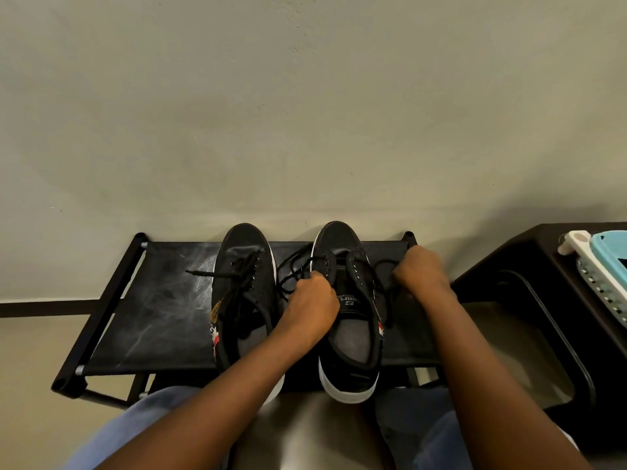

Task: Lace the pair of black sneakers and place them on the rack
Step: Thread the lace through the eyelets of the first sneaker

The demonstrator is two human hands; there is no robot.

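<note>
Two black sneakers with white soles stand side by side on the black fabric top of the rack (pixel 156 310), toes toward the wall. The left sneaker (pixel 242 266) is laced, its lace ends loose across the eyelets. The right sneaker (pixel 349 330) has its tongue open and its black lace (pixel 291 269) running out to both sides. My left hand (pixel 314 303) grips the lace at the shoe's left eyelets. My right hand (pixel 420 271) grips the other lace end just right of the shoe.
A pale wall rises directly behind the rack. A dark brown table (pixel 536 286) stands at the right, with a white and teal object (pixel 600 266) on it. My knees in blue jeans (pixel 159 425) sit below the rack's front edge.
</note>
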